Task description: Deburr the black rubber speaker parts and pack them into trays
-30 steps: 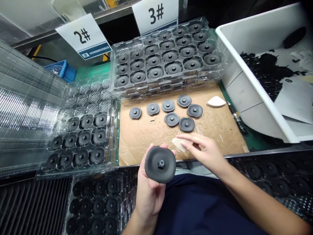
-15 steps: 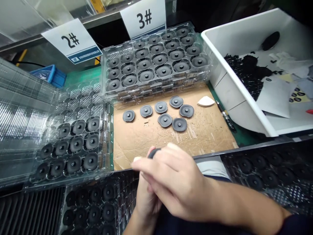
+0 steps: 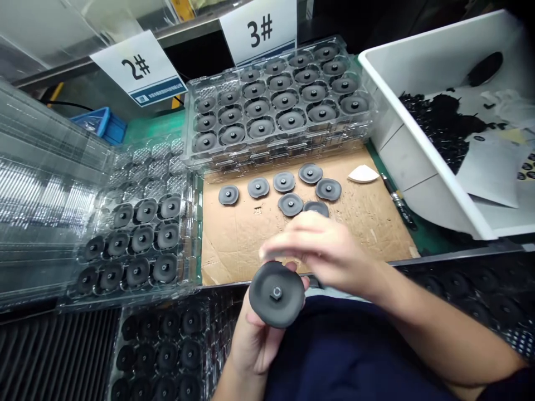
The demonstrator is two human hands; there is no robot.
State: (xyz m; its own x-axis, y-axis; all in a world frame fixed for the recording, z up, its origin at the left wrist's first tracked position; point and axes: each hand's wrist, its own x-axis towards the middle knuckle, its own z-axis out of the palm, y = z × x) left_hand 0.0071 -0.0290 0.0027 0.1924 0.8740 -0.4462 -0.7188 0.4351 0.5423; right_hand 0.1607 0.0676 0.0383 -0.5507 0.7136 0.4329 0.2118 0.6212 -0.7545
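My left hand (image 3: 254, 334) is closed on the rim of a round black rubber disc (image 3: 276, 292) with a small hex hub in its middle, face up, just above my lap. My right hand (image 3: 330, 250) hovers right behind the disc's top edge, blurred, its fingers pressed together and pointing left; what they hold is hidden. Several similar grey discs (image 3: 284, 181) lie loose on the brown cardboard sheet (image 3: 368, 223) beyond my hands.
A clear tray (image 3: 276, 106) full of discs sits under the 3# sign (image 3: 259, 28). A partly filled tray (image 3: 142, 239) lies left, by stacked empty trays (image 3: 42, 195). A white bin (image 3: 418, 139) stands right. A white wedge (image 3: 363, 174) and pen-like tool (image 3: 399, 203) lie nearby.
My right hand, which covered the disc half a second ago, has lifted up and back to the right, so the disc shows again in my left hand.
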